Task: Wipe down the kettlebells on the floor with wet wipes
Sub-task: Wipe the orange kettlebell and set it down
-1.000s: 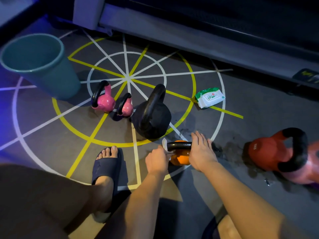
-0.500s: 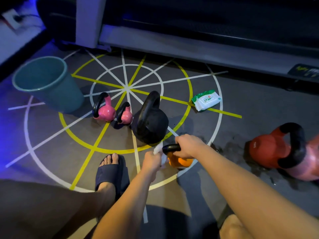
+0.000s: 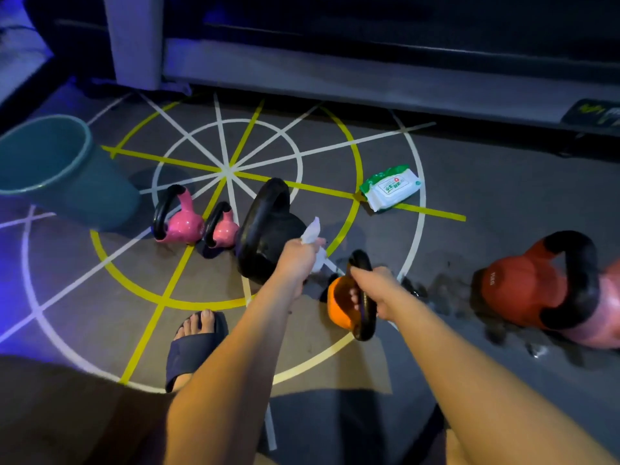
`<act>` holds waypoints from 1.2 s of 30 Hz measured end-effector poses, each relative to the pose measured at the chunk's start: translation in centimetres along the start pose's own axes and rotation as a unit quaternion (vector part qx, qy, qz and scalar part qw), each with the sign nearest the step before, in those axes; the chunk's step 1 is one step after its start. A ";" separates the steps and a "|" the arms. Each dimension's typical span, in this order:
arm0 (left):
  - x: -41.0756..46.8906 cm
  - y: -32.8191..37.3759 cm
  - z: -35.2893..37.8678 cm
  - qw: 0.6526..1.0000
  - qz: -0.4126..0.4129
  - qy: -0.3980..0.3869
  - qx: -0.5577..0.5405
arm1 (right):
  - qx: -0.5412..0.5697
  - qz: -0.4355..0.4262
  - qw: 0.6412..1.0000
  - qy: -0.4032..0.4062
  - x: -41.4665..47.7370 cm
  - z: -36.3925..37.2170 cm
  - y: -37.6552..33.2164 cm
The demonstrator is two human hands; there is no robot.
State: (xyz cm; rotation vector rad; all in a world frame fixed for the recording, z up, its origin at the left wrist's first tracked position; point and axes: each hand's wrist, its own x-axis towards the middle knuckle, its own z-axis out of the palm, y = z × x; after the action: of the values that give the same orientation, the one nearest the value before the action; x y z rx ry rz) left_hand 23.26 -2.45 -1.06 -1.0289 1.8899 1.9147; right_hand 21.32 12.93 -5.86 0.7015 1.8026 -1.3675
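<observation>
Two hands are at work. Your right hand [image 3: 372,290] curls round the black handle of the small orange kettlebell [image 3: 339,307], which is tilted, low in the floor's painted circle. Your left hand [image 3: 297,260] pinches a crumpled white wet wipe [image 3: 312,231], just beside the orange kettlebell at ten o'clock. Behind that hand stands the black kettlebell [image 3: 265,229], with a smaller pink kettlebell [image 3: 223,233] and a larger pink kettlebell [image 3: 183,224] at its nine o'clock. From the orange one, the red kettlebell [image 3: 516,283] lies at three o'clock, the wet wipes pack [image 3: 391,188] at twelve, and the teal bucket [image 3: 100,196] far out at ten.
</observation>
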 end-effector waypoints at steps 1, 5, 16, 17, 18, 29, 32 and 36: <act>0.2 -0.2 0.3 1.000 -0.008 0.003 0.027 | 0.030 0.007 1.000 -0.006 0.2 0.1 -0.2; -0.5 -3.7 1.8 0.995 -0.043 0.006 0.088 | 0.079 0.014 0.996 0.027 0.8 3.2 0.0; 1.1 -5.2 0.0 0.997 -0.080 -0.019 -0.007 | 0.183 -0.009 0.968 0.174 3.0 6.6 -3.9; 1.1 -5.0 -0.2 0.997 -0.081 -0.011 -0.014 | 0.190 -0.012 0.967 0.170 3.2 6.8 -4.5; 1.5 -5.1 -0.4 0.997 -0.080 -0.003 -0.024 | 0.199 -0.015 0.965 0.170 3.4 7.0 -5.1; 2.2 -3.2 -1.7 0.997 -0.066 -0.029 -0.008 | 0.088 -0.033 0.973 0.210 4.6 8.6 -7.5; 2.7 -3.1 -1.4 0.998 -0.058 -0.023 0.025 | 0.057 -0.027 0.968 0.243 4.7 8.0 -7.2; 2.2 -3.0 -0.5 0.997 -0.059 -0.041 -0.004 | 0.016 -0.026 0.967 0.253 3.8 6.9 -6.6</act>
State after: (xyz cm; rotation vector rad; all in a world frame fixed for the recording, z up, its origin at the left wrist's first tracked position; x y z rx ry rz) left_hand 23.76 -3.20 -4.73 -1.0235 1.7384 1.8687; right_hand 15.60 4.44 -6.42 1.1051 2.2069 -1.3349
